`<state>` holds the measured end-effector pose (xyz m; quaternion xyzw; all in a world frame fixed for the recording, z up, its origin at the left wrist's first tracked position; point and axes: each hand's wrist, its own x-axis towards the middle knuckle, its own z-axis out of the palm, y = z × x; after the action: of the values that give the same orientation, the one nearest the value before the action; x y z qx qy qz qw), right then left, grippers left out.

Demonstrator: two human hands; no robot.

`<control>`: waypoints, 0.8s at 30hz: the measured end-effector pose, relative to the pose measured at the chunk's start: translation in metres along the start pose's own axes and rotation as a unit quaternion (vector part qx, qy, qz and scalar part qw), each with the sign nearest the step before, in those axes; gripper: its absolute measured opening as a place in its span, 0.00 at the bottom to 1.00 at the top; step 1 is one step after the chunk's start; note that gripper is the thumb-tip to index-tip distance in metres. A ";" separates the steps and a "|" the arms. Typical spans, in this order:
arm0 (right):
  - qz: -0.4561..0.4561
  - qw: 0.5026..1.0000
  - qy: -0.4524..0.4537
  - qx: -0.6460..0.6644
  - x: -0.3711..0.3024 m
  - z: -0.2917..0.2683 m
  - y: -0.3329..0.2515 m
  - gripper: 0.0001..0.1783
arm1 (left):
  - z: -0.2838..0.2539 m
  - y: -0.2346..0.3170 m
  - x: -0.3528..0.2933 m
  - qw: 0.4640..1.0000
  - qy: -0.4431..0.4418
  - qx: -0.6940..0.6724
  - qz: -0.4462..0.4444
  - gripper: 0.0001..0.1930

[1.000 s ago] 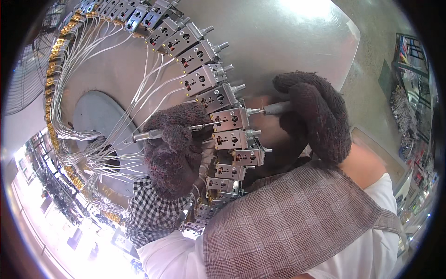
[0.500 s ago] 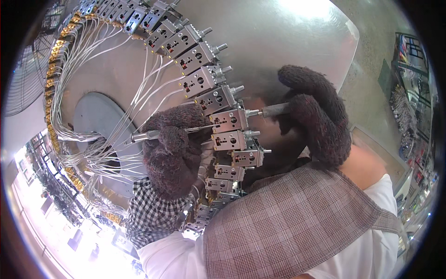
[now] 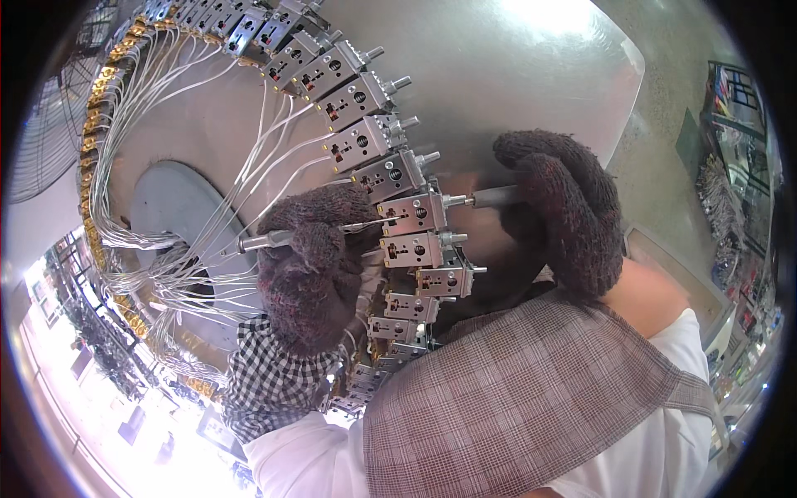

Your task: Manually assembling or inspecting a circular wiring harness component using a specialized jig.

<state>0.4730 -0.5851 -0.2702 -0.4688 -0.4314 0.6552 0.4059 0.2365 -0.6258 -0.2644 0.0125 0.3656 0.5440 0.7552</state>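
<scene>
While wires (image 3: 176,272) cross the gray disc (image 3: 168,197), metal boxes (image 3: 408,214) curve alongside.

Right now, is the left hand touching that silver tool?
Touching: the head view shows the left hand gripping the silver tool, ends poking out either side.
</scene>
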 end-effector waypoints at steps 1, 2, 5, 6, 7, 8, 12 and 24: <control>-0.032 0.999 0.004 -0.022 0.000 0.000 0.002 0.16 | 0.002 -0.002 0.001 1.000 -0.001 0.000 -0.001 0.16; -0.031 0.999 0.002 -0.022 0.002 0.001 0.000 0.16 | 0.004 -0.002 0.002 0.998 -0.005 0.047 0.051 0.16; 0.075 0.997 0.020 0.004 0.005 0.004 -0.007 0.16 | 0.005 -0.004 0.000 0.995 0.007 0.038 0.091 0.16; 0.034 0.999 0.007 -0.001 0.004 0.003 -0.003 0.16 | 0.006 -0.004 -0.001 0.997 0.020 -0.017 0.078 0.16; -0.006 1.000 -0.006 -0.006 0.003 0.003 -0.002 0.16 | 0.006 -0.003 0.000 0.997 0.020 -0.017 0.078 0.16; -0.006 1.000 -0.006 -0.007 0.003 0.004 -0.008 0.16 | 0.005 -0.001 0.003 0.994 -0.014 0.051 0.100 0.15; 0.174 0.983 0.050 0.039 0.001 0.013 -0.020 0.17 | -0.003 0.005 -0.005 0.997 0.000 0.051 0.060 0.14; -0.014 0.998 -0.038 0.041 -0.023 0.016 -0.003 0.21 | -0.018 0.009 -0.033 0.968 -0.060 0.216 0.113 0.15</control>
<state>0.4632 -0.6083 -0.2585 -0.4199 -0.4259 0.6842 0.4174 0.2145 -0.6568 -0.2562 0.2491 0.4250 0.5320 0.6887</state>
